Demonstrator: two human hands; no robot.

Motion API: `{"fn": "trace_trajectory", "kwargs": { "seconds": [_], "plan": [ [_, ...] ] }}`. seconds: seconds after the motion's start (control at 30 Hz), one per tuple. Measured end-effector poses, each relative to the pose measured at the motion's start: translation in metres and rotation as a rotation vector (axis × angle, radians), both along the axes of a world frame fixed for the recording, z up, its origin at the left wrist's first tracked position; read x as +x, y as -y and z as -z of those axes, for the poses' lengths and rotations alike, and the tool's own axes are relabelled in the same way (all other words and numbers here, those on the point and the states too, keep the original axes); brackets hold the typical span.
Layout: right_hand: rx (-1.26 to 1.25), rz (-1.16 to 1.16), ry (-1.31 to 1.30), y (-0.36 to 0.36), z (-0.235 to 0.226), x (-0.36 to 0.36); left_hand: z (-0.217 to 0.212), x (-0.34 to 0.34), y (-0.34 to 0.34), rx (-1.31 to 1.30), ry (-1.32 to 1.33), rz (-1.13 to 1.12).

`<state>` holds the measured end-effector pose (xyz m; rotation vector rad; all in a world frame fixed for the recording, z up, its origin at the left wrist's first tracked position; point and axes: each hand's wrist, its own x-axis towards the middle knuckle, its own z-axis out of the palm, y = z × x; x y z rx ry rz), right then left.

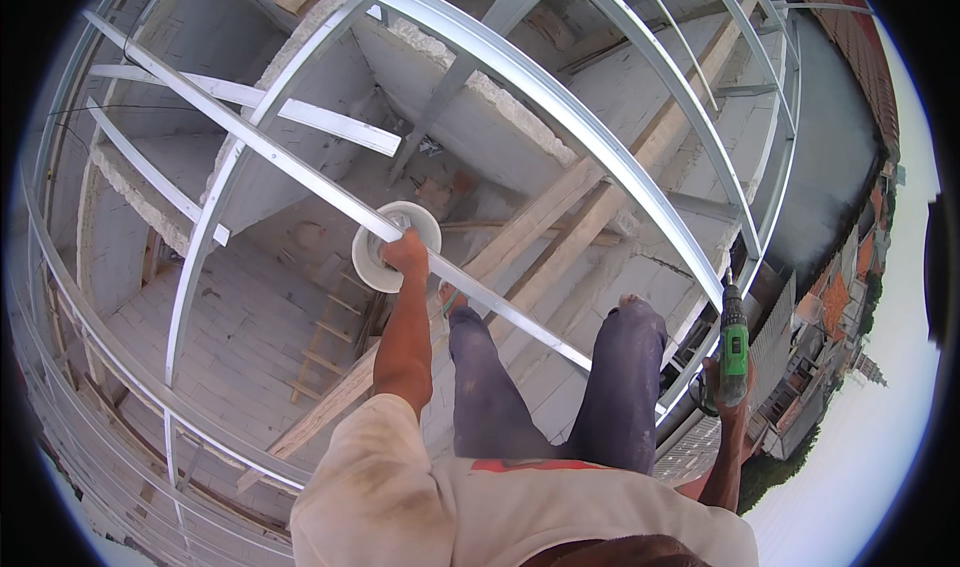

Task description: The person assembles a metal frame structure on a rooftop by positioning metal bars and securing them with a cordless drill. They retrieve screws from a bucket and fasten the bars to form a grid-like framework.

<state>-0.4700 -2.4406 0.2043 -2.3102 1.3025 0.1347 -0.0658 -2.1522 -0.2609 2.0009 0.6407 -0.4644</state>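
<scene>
A long, silvery metal batten (330, 192) slants across the view from upper left to lower right. My left hand (405, 252) is closed around it near its middle. A white bucket (431, 225) shows just behind the batten at that hand; whether the hand also touches the bucket, I cannot tell. Out at the right, my right hand (728, 392) grips a green and black cordless drill (735, 352). The drill's tip points up toward the curved metal frame (727, 277), and I cannot tell whether it touches.
Curved metal rafters (600, 152) surround me over unroofed rooms with block walls (420, 77). Loose battens (340, 127) lie at the upper left. Wooden beams (570, 242) run beneath my legs. A wooden ladder (320, 352) stands far below. Rooftops (835, 307) drop away at the right.
</scene>
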Motion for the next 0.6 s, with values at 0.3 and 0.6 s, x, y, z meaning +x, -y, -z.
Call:
{"fn": "trace_trajectory", "kwargs": {
  "seconds": [0.3,0.6],
  "plan": [
    [-0.097,-0.245,-0.078,0.067,0.08,0.118,-0.006,-0.004,0.011,0.218,0.163,0.16],
    [-0.246,-0.931,0.108,0.195,0.263,0.406,-0.033,0.001,0.014,0.196,0.068,-0.057]
  ]
}}
